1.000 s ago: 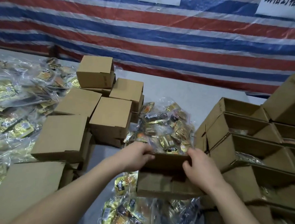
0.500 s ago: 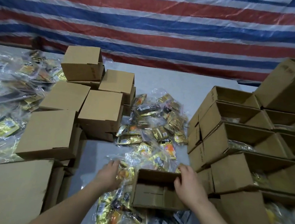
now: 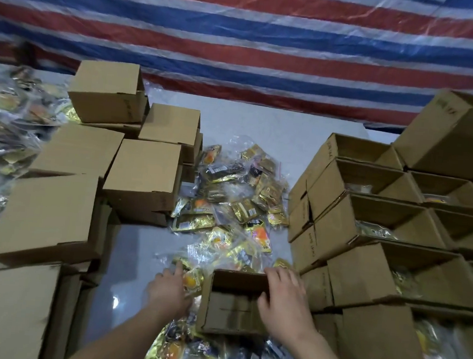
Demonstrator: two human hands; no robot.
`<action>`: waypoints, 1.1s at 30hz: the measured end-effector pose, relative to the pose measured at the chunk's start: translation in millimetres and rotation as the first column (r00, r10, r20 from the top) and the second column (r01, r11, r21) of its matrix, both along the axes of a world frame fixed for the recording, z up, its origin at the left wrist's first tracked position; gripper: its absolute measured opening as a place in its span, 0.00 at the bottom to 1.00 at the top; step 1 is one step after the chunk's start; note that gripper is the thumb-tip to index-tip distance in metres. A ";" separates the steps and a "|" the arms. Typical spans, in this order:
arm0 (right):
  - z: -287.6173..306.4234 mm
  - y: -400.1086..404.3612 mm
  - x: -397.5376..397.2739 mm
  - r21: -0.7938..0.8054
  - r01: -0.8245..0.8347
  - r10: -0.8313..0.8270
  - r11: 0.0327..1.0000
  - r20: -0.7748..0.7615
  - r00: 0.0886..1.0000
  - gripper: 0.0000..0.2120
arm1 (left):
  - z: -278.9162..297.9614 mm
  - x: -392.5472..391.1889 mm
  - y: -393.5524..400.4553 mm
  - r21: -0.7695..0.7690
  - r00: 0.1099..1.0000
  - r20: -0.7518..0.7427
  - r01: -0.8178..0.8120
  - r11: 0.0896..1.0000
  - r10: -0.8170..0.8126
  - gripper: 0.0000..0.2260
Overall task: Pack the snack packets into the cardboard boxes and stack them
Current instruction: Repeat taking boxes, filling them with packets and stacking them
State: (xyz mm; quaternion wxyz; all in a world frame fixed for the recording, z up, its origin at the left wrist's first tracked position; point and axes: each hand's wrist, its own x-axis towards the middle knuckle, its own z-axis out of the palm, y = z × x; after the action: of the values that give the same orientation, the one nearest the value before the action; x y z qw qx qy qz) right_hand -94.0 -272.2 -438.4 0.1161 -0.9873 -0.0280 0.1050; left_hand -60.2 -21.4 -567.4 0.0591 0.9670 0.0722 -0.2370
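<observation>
An open, empty cardboard box (image 3: 231, 306) sits near me on top of snack packets. My right hand (image 3: 283, 302) holds its far right rim, fingers curled over the edge. Just left of the box, my left hand (image 3: 168, 290) lies with fingers stretched onto a clear bag of snack packets (image 3: 192, 279). A loose pile of gold and orange snack packets (image 3: 236, 196) spreads across the middle of the table. More packets (image 3: 188, 351) lie under my forearms.
Closed cardboard boxes (image 3: 142, 177) are stacked on the left, with bagged packets (image 3: 9, 133) beyond them. Open boxes (image 3: 382, 216) holding packets stand in rows on the right. A striped tarp (image 3: 240, 38) hangs behind the grey table (image 3: 138, 256).
The box came down from in front of me onto the packets. My left hand let go of it and moved left onto a bag of packets. My right hand stays on the rim.
</observation>
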 end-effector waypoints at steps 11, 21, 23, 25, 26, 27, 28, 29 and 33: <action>3.3 -7.5 9.6 0.024 0.021 -0.019 0.999 -0.086 0.996 0.22 | 67.9 -10.0 41.4 -0.485 0.953 0.061 -0.230 0.844 0.295 0.09; 10.2 -1.6 20.9 0.057 -0.006 0.016 0.998 -0.183 0.983 0.29 | 184.3 1.5 48.1 -0.873 0.910 -0.056 -0.244 0.423 0.410 0.10; 21.6 6.6 21.7 0.210 0.024 0.010 0.977 -0.162 0.987 0.29 | 204.7 -0.9 32.8 -0.925 0.908 -0.064 -0.209 0.317 0.413 0.06; 47.4 18.8 23.6 0.575 0.180 -0.053 0.798 -0.230 0.972 0.29 | 221.3 -3.4 11.7 -0.945 0.904 -0.073 -0.198 0.260 0.422 0.10; 62.2 24.1 25.5 0.760 0.293 -0.061 0.580 -0.318 0.946 0.31 | 228.5 -4.1 -0.7 -0.953 0.897 -0.090 -0.203 0.223 0.433 0.16; 74.0 26.3 28.9 0.868 0.393 -0.005 0.305 -0.411 0.912 0.34 | 234.9 -4.1 -13.9 -0.961 0.888 -0.123 -0.218 0.170 0.443 0.23; 84.3 25.7 33.3 0.895 0.445 0.121 0.042 -0.446 0.887 0.37 | 240.9 -4.2 -27.1 -0.967 0.886 -0.166 -0.232 0.104 0.432 0.29; 93.8 23.2 37.1 0.867 0.467 0.245 -0.171 -0.422 0.873 0.40 | 246.4 -5.0 -40.6 -0.969 0.890 -0.211 -0.244 0.032 0.403 0.29; 113.2 8.9 42.8 0.729 0.503 0.499 -0.464 -0.253 0.829 0.48 | 266.4 -8.9 -87.9 -0.912 0.901 -0.395 -0.361 -0.196 0.181 0.20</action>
State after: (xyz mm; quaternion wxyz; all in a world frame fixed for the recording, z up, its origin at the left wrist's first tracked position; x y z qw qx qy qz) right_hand -51.2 -263.3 -325.2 0.9027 -0.2914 -0.0658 0.3096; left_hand -69.1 -109.4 -301.0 0.8021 0.5367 0.0807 -0.2491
